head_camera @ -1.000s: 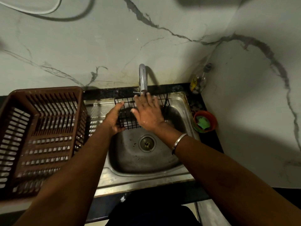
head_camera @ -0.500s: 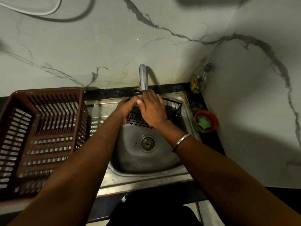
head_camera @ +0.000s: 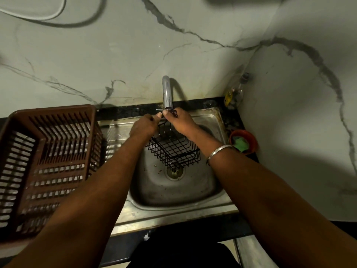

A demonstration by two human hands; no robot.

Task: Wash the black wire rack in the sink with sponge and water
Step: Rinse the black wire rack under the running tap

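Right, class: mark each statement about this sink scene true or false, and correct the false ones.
1. The left hand and the right hand both hold the black wire rack above the sink. True.
2. The green sponge is in a hand. False: it lies in the orange bowl, right of the sink.
3. The brown basket stands left of the sink. True.
4. The bracelet is on the left wrist. False: it is on the right wrist.
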